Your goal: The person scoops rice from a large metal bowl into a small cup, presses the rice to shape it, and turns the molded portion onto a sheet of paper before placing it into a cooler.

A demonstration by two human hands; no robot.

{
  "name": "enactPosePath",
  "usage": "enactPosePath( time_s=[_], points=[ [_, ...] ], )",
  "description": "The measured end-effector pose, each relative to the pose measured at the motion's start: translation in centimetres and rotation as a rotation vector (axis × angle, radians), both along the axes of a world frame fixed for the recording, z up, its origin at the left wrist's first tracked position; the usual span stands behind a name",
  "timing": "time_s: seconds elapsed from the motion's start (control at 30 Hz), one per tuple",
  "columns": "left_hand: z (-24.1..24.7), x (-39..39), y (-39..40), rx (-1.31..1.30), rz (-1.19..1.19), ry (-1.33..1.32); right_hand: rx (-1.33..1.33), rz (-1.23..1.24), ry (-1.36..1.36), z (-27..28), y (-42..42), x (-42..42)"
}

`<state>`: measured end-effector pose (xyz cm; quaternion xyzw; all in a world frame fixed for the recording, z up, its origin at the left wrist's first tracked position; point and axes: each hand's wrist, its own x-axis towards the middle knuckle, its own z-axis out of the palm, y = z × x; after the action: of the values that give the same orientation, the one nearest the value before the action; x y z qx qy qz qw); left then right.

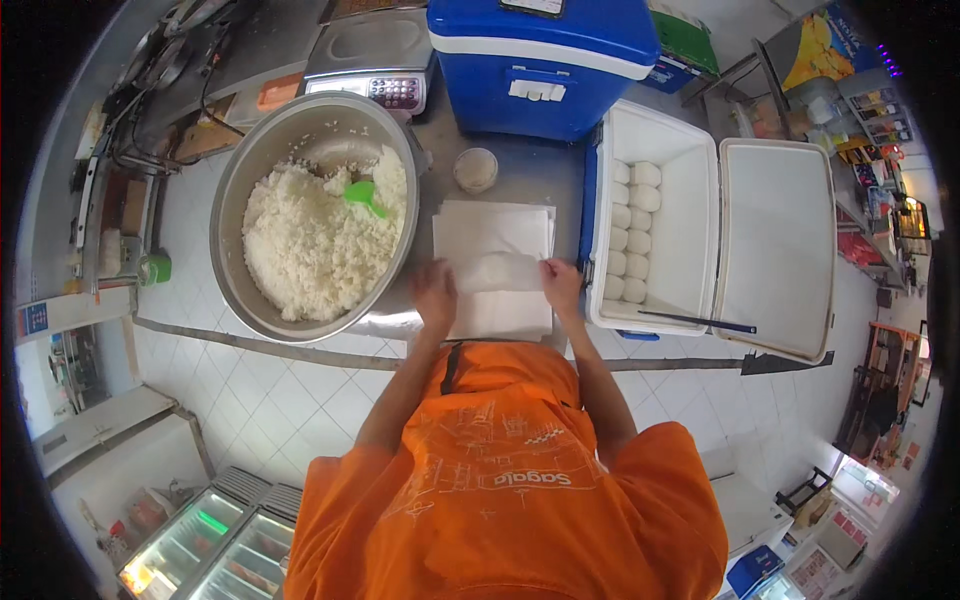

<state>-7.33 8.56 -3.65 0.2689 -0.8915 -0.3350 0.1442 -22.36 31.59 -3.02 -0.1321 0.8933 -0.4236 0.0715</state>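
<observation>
A stack of pale paper sheets (pixel 491 229) lies on the steel table before me. Across it is a rolled paper packet (pixel 495 271) with a whitish lump showing through. The packet's right end is pinched in my right hand (pixel 562 285). My left hand (pixel 435 294) is at or beside its left end, blurred; whether it grips the paper is unclear. To the left, cooked white rice (pixel 315 240) fills much of a large metal pot (pixel 225 225), and a green scoop (pixel 363 196) rests in it. Rows of wrapped round packets (pixel 637 242) sit in the open white-lined cooler (pixel 682 225) at right.
A small round container (pixel 475 170) stands behind the paper. Farther back are a digital scale (pixel 367 52) and a closed blue cooler (pixel 540 90). The white cooler lid (pixel 780 240) hangs out to the right, with a dark stick (pixel 697 321) across the front rim.
</observation>
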Motion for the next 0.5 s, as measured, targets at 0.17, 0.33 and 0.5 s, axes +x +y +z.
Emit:
enactPosePath(
  time_s=[0.17, 0.33, 0.5],
  points=[
    [1.4, 0.6, 3.4, -0.524, -0.718, -0.109, 0.188, -0.16, -0.306, -0.8, 1.0, 1.2],
    [2.2, 1.0, 3.3, -0.608, -0.645, -0.268, -0.029, 0.047, -0.409, -0.8, 1.2, -0.9],
    [3.0, -1.1, 4.0, -0.666, -0.703, -0.286, -0.162, 0.265, -0.376, -2.1, -2.4, -10.6]
  ],
)
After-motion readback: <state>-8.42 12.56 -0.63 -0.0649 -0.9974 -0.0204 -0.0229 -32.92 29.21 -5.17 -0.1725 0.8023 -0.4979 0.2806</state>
